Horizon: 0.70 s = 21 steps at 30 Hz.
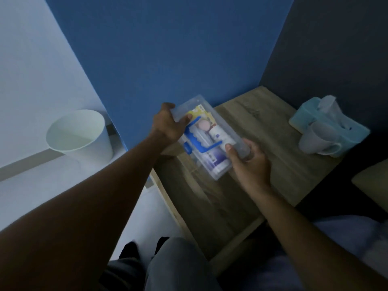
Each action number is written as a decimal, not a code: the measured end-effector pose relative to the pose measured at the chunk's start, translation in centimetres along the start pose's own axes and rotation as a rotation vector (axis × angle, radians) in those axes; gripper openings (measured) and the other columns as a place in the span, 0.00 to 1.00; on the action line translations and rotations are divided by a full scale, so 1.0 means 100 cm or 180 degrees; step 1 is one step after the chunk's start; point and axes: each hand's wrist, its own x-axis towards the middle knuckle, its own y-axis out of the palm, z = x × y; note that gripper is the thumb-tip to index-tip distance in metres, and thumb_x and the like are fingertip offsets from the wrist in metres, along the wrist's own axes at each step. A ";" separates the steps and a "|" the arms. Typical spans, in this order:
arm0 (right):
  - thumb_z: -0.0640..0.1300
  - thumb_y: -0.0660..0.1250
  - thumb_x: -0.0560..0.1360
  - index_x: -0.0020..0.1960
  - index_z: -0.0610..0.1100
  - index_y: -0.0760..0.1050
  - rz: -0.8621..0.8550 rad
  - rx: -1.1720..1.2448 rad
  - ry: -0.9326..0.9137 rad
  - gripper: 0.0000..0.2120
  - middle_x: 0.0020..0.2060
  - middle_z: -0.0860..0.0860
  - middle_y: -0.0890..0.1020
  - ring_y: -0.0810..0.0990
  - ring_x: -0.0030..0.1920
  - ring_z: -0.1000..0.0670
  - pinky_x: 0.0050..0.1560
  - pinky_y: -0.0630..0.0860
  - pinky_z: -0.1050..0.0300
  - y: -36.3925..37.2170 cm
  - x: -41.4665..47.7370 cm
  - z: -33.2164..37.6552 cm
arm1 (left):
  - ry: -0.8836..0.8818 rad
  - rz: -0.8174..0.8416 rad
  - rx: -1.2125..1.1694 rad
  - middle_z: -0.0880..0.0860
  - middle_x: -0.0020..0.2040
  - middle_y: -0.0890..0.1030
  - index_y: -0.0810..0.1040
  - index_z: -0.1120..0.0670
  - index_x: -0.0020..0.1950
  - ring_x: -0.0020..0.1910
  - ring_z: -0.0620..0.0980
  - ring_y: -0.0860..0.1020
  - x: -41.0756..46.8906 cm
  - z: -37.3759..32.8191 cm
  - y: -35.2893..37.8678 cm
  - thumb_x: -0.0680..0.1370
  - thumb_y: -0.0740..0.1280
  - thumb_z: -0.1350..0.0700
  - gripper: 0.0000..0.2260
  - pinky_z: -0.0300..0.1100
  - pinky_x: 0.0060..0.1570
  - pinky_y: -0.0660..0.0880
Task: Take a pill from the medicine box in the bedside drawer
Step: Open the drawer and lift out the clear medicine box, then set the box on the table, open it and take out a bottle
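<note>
A clear plastic medicine box [212,120] with a blue handle on its lid is held over the wooden bedside table [273,143]. Small bottles and a yellow packet show through the closed lid. My left hand [168,124] grips the box's far left end, thumb on the lid. My right hand [249,162] holds the near right end from below, thumb on top. The drawer itself is not visible.
A white mug [319,141] and a light-blue tissue box [329,120] stand at the table's back right. A white waste bin [81,135] sits on the floor to the left, beside the blue wall. My knees [176,263] are below the table's front edge.
</note>
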 end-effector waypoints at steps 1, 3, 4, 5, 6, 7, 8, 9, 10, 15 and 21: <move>0.62 0.74 0.70 0.69 0.52 0.72 -0.0009 0.0025 -0.0016 0.31 0.56 0.54 0.82 0.83 0.45 0.61 0.34 0.79 0.71 -0.003 0.011 0.002 | -0.0022 0.0040 -0.0038 0.57 0.64 0.76 0.68 0.54 0.70 0.59 0.56 0.77 0.007 -0.005 0.004 0.74 0.70 0.42 0.30 0.42 0.55 0.74; 0.60 0.73 0.71 0.70 0.51 0.72 -0.0098 -0.0055 -0.0097 0.31 0.56 0.56 0.82 0.81 0.44 0.64 0.34 0.77 0.74 -0.007 0.033 0.003 | -0.0062 0.0134 -0.0120 0.57 0.63 0.76 0.68 0.54 0.69 0.56 0.57 0.79 0.021 -0.010 0.015 0.75 0.70 0.43 0.28 0.44 0.56 0.77; 0.60 0.73 0.72 0.70 0.50 0.72 -0.0121 -0.0121 -0.0128 0.30 0.55 0.56 0.81 0.80 0.43 0.67 0.33 0.75 0.76 -0.008 0.044 0.002 | -0.0073 0.0177 -0.0135 0.57 0.63 0.76 0.68 0.53 0.69 0.55 0.57 0.80 0.029 -0.011 0.021 0.75 0.69 0.43 0.27 0.47 0.57 0.78; 0.59 0.73 0.72 0.70 0.50 0.73 -0.0122 -0.0164 -0.0127 0.30 0.55 0.56 0.81 0.79 0.41 0.68 0.30 0.74 0.77 -0.008 0.053 0.000 | -0.0074 0.0216 -0.0121 0.57 0.63 0.77 0.68 0.53 0.70 0.55 0.58 0.81 0.036 -0.011 0.026 0.75 0.69 0.43 0.27 0.49 0.58 0.78; 0.60 0.72 0.72 0.70 0.50 0.73 -0.0121 -0.0191 -0.0106 0.29 0.55 0.55 0.81 0.79 0.41 0.67 0.29 0.73 0.76 -0.008 0.062 -0.003 | -0.0063 0.0260 -0.0102 0.57 0.63 0.77 0.68 0.53 0.70 0.55 0.58 0.81 0.043 -0.010 0.032 0.75 0.69 0.43 0.27 0.50 0.58 0.78; 0.60 0.72 0.72 0.70 0.50 0.73 -0.0146 -0.0189 -0.0079 0.29 0.54 0.55 0.81 0.80 0.41 0.67 0.29 0.73 0.76 -0.007 0.069 -0.006 | -0.0046 0.0308 -0.0102 0.57 0.63 0.77 0.69 0.53 0.70 0.55 0.59 0.81 0.051 -0.010 0.037 0.74 0.69 0.44 0.27 0.51 0.57 0.78; 0.59 0.73 0.72 0.70 0.50 0.73 -0.0196 -0.0156 -0.0054 0.29 0.51 0.57 0.81 0.80 0.39 0.68 0.28 0.72 0.77 -0.006 0.076 -0.009 | -0.0022 0.0348 -0.0125 0.57 0.63 0.77 0.70 0.53 0.69 0.55 0.59 0.82 0.058 -0.010 0.042 0.75 0.69 0.45 0.26 0.51 0.57 0.79; 0.59 0.73 0.72 0.69 0.50 0.74 -0.0253 -0.0112 -0.0050 0.29 0.48 0.60 0.80 0.80 0.38 0.71 0.27 0.71 0.78 -0.005 0.082 -0.013 | 0.0003 0.0383 -0.0162 0.57 0.62 0.78 0.71 0.53 0.68 0.53 0.60 0.82 0.064 -0.009 0.047 0.75 0.69 0.46 0.25 0.52 0.56 0.79; 0.59 0.73 0.72 0.68 0.49 0.74 -0.0313 -0.0081 -0.0064 0.28 0.46 0.61 0.79 0.79 0.38 0.73 0.28 0.72 0.78 -0.004 0.087 -0.016 | 0.0026 0.0414 -0.0213 0.57 0.61 0.79 0.72 0.54 0.67 0.52 0.60 0.82 0.070 -0.009 0.051 0.75 0.69 0.47 0.23 0.52 0.55 0.80; 0.63 0.72 0.71 0.67 0.55 0.74 -0.0339 0.0085 -0.0029 0.28 0.56 0.54 0.83 0.84 0.46 0.60 0.34 0.79 0.70 -0.003 0.107 -0.032 | 0.0066 0.0516 -0.0433 0.53 0.55 0.78 0.77 0.52 0.63 0.52 0.59 0.83 0.097 -0.003 0.072 0.75 0.69 0.48 0.18 0.54 0.53 0.80; 0.65 0.70 0.71 0.66 0.54 0.75 -0.0686 -0.0067 -0.0130 0.28 0.55 0.54 0.81 0.83 0.47 0.61 0.36 0.80 0.68 0.006 0.119 -0.034 | 0.0008 0.0620 -0.0569 0.55 0.69 0.75 0.71 0.53 0.71 0.62 0.57 0.79 0.118 -0.003 0.089 0.77 0.68 0.46 0.24 0.52 0.61 0.77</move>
